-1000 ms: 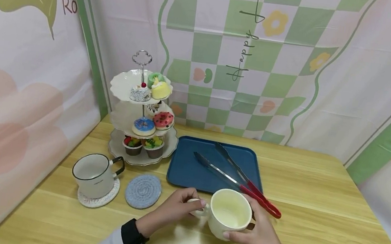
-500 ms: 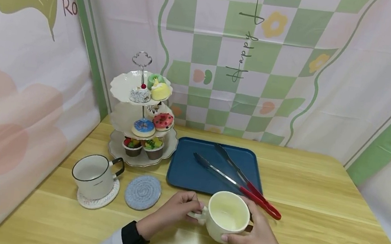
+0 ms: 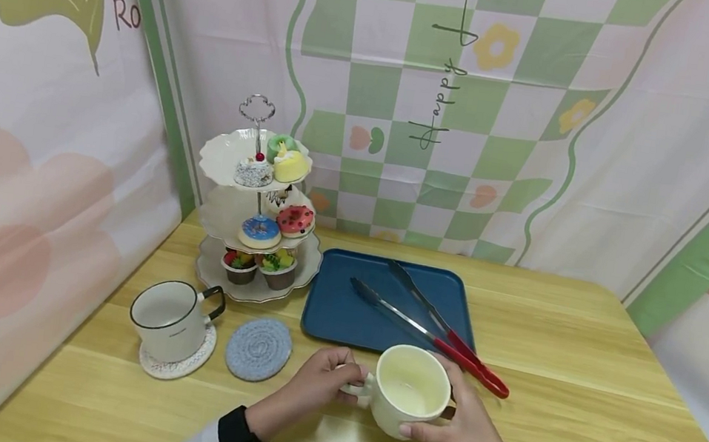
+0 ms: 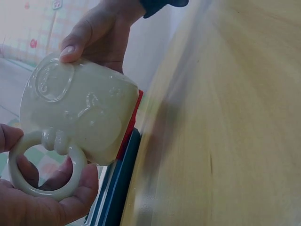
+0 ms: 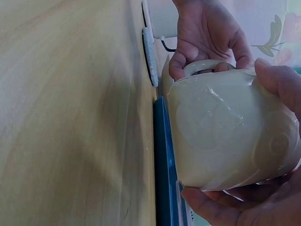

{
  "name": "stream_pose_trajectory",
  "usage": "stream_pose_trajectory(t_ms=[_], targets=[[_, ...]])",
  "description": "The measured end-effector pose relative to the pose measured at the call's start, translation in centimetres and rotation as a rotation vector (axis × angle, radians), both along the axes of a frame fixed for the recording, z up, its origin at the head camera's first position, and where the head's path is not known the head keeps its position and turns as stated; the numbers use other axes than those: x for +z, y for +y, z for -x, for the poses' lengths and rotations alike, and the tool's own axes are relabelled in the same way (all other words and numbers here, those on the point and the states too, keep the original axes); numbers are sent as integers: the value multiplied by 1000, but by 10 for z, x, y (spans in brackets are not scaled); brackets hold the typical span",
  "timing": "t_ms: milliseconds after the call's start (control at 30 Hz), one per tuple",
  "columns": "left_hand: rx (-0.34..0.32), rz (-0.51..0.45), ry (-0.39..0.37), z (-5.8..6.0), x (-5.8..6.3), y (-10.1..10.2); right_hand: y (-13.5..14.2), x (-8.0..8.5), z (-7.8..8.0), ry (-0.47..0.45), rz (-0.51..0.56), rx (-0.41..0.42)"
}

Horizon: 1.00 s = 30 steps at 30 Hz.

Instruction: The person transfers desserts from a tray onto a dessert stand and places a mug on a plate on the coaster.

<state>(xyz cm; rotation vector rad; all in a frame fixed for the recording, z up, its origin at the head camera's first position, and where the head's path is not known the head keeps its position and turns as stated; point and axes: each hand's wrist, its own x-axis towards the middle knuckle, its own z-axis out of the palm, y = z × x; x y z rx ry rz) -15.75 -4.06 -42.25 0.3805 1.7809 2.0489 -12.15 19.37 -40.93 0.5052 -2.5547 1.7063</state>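
A cream mug (image 3: 401, 399) with a ring handle is held above the table in front of the blue tray, its mouth tipped toward the head camera. My left hand (image 3: 315, 388) grips the handle (image 4: 49, 190), fingers through the ring. Curled round the mug's right side is my right hand (image 3: 468, 426), thumb on the near wall. Raised relief shows on the mug's wall in the left wrist view. Just behind the right hand, tongs (image 3: 440, 333) with red handles lie across the blue tray (image 3: 343, 309). The mug's underside is hidden in the head view.
A white mug (image 3: 169, 320) with a black rim stands on a pale coaster (image 3: 181, 362) at the left. Beside it lies a grey-blue woven coaster (image 3: 259, 348). Behind is a three-tier stand (image 3: 224, 159) with donuts, cakes and cupcakes. A patterned cloth (image 3: 372, 89) hangs at the back.
Both hands and the cream mug have shifted slightly left and toward the table's near edge. Their hold on it looks the same.
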Motion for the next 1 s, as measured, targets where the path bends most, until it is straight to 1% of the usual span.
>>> stream_pose_trajectory(t_ms=[167,333,500,600,733,833,1000], targets=[[14,9,-4,-1,2,-1,0,0,0,5,-11,3],[25,10,3,-1,1,-2,-1,1,1,-5,-14,14],[54,5,2,-4,2,-2,2,1,3,6,-66,51],[75,-4,-1,-5,3,-3,6,1,3,34,-119,57],[101,-3,0,-6,3,-6,8,-1,3,54,-167,40],[110,2,5,-5,2,-7,9,-1,2,42,-185,31],[129,13,2,-5,1,-12,8,-1,3,56,-207,39]])
